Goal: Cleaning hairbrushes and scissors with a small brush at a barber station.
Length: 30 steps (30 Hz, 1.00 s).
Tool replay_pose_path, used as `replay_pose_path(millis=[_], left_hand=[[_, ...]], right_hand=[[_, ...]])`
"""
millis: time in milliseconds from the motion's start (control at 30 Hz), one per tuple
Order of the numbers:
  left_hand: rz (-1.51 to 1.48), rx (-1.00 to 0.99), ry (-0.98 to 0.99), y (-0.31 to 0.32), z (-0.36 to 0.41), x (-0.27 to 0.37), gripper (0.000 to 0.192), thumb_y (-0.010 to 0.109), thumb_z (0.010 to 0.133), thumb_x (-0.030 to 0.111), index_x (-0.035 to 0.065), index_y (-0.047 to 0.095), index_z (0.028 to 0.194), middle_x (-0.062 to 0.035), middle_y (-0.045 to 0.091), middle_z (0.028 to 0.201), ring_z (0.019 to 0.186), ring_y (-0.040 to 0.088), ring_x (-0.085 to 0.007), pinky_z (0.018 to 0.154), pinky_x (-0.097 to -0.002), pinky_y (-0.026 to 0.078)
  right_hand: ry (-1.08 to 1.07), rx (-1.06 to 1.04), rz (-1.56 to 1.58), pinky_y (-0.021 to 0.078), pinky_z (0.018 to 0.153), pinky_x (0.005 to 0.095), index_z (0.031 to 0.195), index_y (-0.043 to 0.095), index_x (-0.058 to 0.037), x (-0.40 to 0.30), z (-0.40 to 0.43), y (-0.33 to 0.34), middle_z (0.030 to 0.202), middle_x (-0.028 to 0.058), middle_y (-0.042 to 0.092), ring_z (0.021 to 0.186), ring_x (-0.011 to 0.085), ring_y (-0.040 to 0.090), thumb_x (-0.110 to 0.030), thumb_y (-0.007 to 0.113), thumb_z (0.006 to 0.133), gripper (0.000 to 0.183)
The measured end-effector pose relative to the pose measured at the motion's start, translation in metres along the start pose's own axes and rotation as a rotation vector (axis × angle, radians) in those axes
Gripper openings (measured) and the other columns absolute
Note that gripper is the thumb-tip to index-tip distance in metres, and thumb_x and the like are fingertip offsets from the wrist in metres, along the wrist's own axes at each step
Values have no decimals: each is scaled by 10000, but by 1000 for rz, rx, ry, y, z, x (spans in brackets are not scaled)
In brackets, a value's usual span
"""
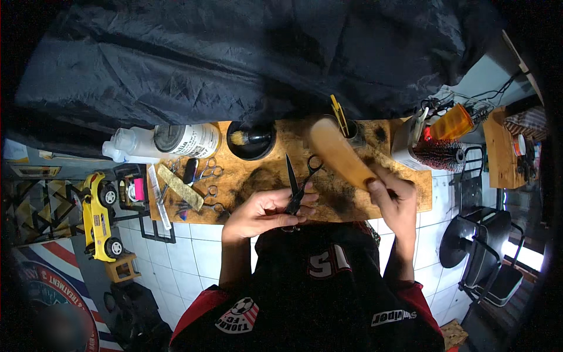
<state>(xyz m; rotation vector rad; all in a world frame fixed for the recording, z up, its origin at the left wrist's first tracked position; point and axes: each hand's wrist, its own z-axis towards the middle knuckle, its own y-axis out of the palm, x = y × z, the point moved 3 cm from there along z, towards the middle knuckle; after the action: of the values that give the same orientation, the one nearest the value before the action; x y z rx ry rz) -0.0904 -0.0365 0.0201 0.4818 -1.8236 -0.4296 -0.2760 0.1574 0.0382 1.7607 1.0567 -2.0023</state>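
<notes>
Black hairdressing scissors (294, 193) lie in my left hand (261, 209), over the front part of the wooden table (228, 180). One pointed blade and one finger ring stick out towards the far side; my fingers partly hide the rest. My right hand (393, 198) grips the near end of a tan, brush-like tool (341, 152) blurred by motion. Its broad far end is close to a dark cup (352, 134) holding yellow clips (338, 112). Left of the scissors, beyond my left hand, a shaving brush (242, 138) rests in a black bowl (250, 152).
Several silver scissors (210, 169), a gold clipper comb (180, 187) and a white comb (159, 198) lie at the left. Behind them stand a labelled tub (198, 141) and plastic bottles (136, 143). A holder (402, 147) with a round brush (437, 155) stands right. Dark cloth (220, 61) hangs along the far edge.
</notes>
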Motion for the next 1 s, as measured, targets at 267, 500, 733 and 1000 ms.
replay_pose_path(millis=[267,500,733,1000], left_hand=[[289,-81,75,-6,3,-3,465,576,894,-66,-48,468,1346,-158,522,1356,1223,531,-223,1001,-356,479],[108,-77,35,-1,1,-1,569,537,902,-76,-38,337,1433,-167,450,1427,1260,508,-252,1029,-367,450],[-107,-174,443,9,12,4,891,550,854,569,-44,294,1448,-206,311,1508,1404,278,-363,1143,-479,246],[-388,-254,412,5,10,-11,1223,201,746,884,-122,218,1441,-330,231,1494,1431,206,-383,1170,-492,143]], right_hand=[[-65,-396,-140,537,765,320,988,734,-22,-3,-8,8,898,163,721,804,250,713,-187,759,803,249],[0,84,102,431,519,229,1130,648,67,7,-4,-3,672,64,627,566,74,552,-79,652,887,283],[-30,-203,-74,530,729,330,1038,699,29,6,-20,24,916,208,705,776,258,709,-208,722,853,302],[17,-397,-113,528,673,319,1049,700,7,5,-24,11,826,178,705,712,253,699,-213,713,858,292]])
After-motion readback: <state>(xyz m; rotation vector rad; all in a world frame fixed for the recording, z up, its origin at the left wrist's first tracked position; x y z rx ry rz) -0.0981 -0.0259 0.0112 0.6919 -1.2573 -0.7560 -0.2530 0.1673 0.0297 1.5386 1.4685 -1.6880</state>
